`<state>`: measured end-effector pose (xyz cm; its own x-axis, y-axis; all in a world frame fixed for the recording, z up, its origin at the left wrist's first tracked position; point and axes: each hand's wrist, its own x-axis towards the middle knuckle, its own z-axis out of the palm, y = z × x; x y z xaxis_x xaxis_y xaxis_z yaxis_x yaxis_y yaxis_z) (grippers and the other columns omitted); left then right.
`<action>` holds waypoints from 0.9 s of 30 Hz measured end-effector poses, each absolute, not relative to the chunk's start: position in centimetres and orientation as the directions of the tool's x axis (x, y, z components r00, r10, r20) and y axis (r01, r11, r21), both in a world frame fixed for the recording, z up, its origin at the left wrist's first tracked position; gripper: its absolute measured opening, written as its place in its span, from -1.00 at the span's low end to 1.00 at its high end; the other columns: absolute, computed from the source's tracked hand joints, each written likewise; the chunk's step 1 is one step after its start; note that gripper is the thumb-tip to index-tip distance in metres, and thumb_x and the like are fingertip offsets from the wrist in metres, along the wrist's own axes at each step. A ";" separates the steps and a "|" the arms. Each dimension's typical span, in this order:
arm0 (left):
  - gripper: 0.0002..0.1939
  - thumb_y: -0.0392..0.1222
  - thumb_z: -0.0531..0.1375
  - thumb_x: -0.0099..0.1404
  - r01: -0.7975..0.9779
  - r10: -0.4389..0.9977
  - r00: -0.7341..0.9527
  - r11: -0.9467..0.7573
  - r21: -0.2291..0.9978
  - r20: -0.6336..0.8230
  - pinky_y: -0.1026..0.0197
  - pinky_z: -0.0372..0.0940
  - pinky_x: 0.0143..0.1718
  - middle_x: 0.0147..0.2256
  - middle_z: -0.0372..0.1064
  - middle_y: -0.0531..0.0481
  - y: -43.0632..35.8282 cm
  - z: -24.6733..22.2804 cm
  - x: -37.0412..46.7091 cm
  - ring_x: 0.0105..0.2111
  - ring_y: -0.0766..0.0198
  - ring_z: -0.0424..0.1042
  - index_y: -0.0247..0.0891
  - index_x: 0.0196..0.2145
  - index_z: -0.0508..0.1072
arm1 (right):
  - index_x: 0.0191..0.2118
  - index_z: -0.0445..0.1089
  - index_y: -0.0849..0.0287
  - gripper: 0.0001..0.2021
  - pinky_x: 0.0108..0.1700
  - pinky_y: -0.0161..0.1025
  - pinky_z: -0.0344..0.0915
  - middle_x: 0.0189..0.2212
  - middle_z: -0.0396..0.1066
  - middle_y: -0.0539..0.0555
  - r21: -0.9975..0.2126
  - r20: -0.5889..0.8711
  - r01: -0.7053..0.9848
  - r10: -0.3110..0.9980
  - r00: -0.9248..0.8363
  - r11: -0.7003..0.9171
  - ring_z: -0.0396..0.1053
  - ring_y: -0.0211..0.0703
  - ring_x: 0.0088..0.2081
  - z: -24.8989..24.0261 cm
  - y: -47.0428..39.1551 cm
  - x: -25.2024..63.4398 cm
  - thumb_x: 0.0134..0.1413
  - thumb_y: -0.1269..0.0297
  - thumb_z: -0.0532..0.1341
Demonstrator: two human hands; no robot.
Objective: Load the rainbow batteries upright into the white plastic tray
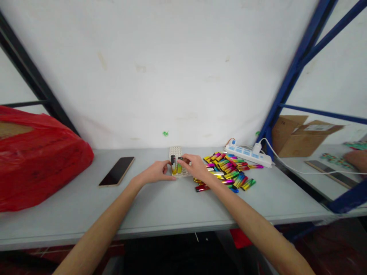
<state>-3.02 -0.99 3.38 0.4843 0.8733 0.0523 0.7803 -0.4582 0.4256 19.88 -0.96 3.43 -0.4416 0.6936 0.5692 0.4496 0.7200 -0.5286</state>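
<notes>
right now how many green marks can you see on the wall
2: the left mark sits above and just left of the tray; the right mark above the power strip. The bag may hide others.

Wall [183,76] behind table [160,208] bright, diffusely lit; deep shade beneath table; blue frame [293,76] at table's right stretched; fine detail soft.

Pale tray [175,151] partly behind right hand [195,166]

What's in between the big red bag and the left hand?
In the head view, a dark-screened phone lies between the red bag and the left hand.
</notes>
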 end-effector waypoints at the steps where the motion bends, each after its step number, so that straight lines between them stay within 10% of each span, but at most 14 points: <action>1: -0.33 0.40 0.28 0.01 0.780 0.874 0.483 -0.457 0.427 0.053 0.26 0.09 -0.47 -0.47 0.32 0.11 -0.9 3.3 -3.0 -0.49 0.26 0.30 -0.24 -0.18 0.38 | -0.32 0.44 0.20 -0.65 -0.30 -0.34 0.15 -0.48 0.42 -0.02 -0.539 0.558 0.438 0.694 -0.454 0.720 0.32 -0.28 -0.43 3.2 -0.9 19.8 0.33 0.02 0.12; 12: -0.35 0.35 0.31 -0.01 0.756 0.869 0.490 -0.464 0.462 0.071 0.26 0.10 -0.45 -0.45 0.35 0.10 -0.9 3.2 -3.0 -0.46 0.25 0.33 -0.24 -0.19 0.39 | -0.11 0.44 0.19 -0.61 -0.21 -0.29 0.16 -0.27 0.51 0.13 -0.216 0.475 0.589 0.610 -0.634 0.779 0.41 -0.16 -0.26 3.1 -1.7 18.5 0.35 -0.03 0.07; 17: -0.38 0.36 0.29 0.02 0.771 0.872 0.485 -0.464 0.436 0.071 0.27 0.10 -0.45 -0.46 0.32 0.11 -0.9 3.3 -3.0 -0.47 0.27 0.31 -0.23 -0.21 0.38 | -0.30 0.45 0.20 -0.50 -0.16 -0.23 0.15 -0.35 0.48 0.14 -0.107 0.420 0.717 0.685 -0.595 0.689 0.42 -0.14 -0.28 4.1 -1.5 19.1 0.36 -0.11 -0.02; 27: -0.33 0.40 0.28 -0.01 0.799 0.884 0.466 -0.437 0.413 0.034 0.26 0.12 -0.46 -0.41 0.39 0.06 -0.7 3.2 -3.1 -0.45 0.23 0.35 -0.23 -0.20 0.37 | 0.05 0.41 0.21 -0.68 0.06 -0.01 0.20 -0.03 0.45 0.27 -0.074 0.240 0.956 0.936 -0.259 0.283 0.36 0.09 0.03 2.6 2.0 25.1 0.35 0.16 0.07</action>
<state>-3.10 -0.72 3.16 0.4656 0.8843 0.0344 0.7993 -0.4369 0.4127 25.14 2.03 2.62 -0.2587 0.9357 0.2397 0.9561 0.2834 -0.0744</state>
